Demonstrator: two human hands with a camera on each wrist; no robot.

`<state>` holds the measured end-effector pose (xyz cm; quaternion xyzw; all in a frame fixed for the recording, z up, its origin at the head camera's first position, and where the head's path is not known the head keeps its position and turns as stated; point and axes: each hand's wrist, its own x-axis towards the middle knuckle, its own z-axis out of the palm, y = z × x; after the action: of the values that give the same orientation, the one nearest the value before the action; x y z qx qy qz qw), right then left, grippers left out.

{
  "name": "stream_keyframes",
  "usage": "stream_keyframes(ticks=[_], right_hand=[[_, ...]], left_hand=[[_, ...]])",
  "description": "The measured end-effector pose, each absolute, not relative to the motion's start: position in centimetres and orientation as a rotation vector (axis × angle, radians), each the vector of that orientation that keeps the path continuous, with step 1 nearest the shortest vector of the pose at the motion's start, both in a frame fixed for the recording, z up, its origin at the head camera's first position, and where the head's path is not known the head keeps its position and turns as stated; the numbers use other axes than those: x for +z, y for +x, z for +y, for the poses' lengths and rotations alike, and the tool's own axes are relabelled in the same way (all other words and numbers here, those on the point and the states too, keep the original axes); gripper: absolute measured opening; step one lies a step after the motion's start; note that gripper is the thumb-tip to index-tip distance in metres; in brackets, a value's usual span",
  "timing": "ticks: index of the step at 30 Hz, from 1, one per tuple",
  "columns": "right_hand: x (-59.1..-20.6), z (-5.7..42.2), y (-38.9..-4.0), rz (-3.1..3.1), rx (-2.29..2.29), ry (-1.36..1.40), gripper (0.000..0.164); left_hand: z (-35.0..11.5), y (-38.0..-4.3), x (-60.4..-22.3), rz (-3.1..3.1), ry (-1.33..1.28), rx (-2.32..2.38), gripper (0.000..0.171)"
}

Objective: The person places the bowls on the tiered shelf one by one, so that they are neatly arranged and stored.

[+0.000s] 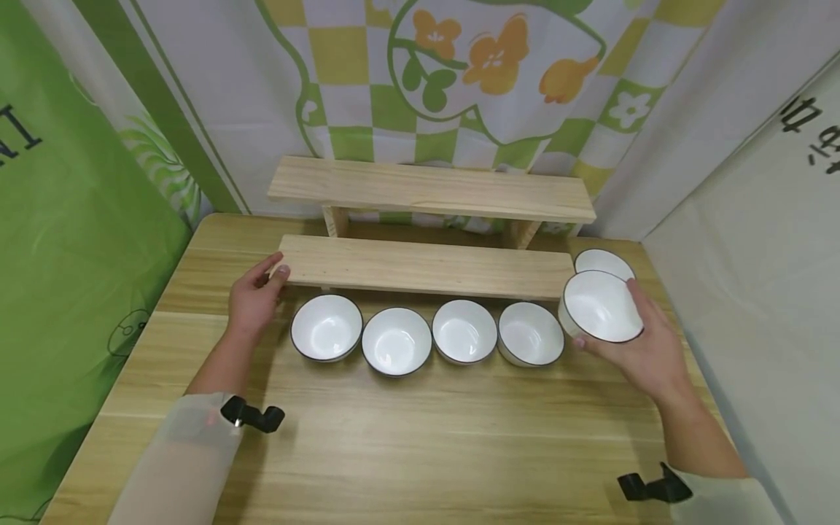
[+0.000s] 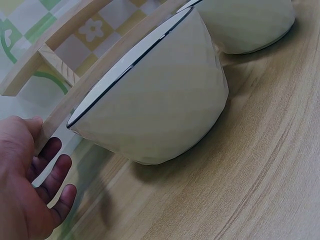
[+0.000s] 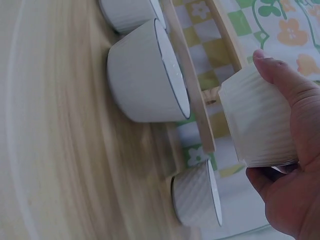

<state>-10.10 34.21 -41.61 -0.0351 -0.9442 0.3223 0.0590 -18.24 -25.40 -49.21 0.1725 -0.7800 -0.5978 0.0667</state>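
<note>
A white bowl with a dark rim (image 1: 602, 306) is off the table in my right hand (image 1: 656, 350), which grips it by its side, thumb low and fingers on the far side. Its ribbed outer wall (image 3: 260, 120) faces the right wrist camera. My left hand (image 1: 256, 295) pinches the left end of the lower board of a two-tier wooden shelf (image 1: 420, 266); in the left wrist view the other fingers (image 2: 57, 175) spread below the board. Just in front of the shelf stand several like bowls in a row, the leftmost bowl (image 1: 327, 328) nearest my left hand.
Another white bowl (image 1: 600, 260) stands at the shelf's right end, partly hidden behind the held one. The upper board (image 1: 433, 191) runs along the back, before a checked, flowered cloth (image 1: 341, 58). A green cloth (image 1: 79, 277) hangs on the left, a pale one (image 1: 774, 255) on the right.
</note>
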Motion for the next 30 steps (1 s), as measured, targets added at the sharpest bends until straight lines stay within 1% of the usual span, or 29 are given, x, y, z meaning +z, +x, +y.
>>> stream_keyframes(ticks=[14, 30], right_hand=[[-40.0, 32.0, -11.4, -2.844, 1.039, -0.077, 0.129], [-39.3, 30.2, -13.0, -2.848, 1.093, -0.062, 0.130]], left_hand=[[-25.6, -18.4, -49.7, -2.327, 0.531, -1.850, 0.051], [-25.7, -18.5, -49.6, -2.290, 0.543, -1.899, 0.051]])
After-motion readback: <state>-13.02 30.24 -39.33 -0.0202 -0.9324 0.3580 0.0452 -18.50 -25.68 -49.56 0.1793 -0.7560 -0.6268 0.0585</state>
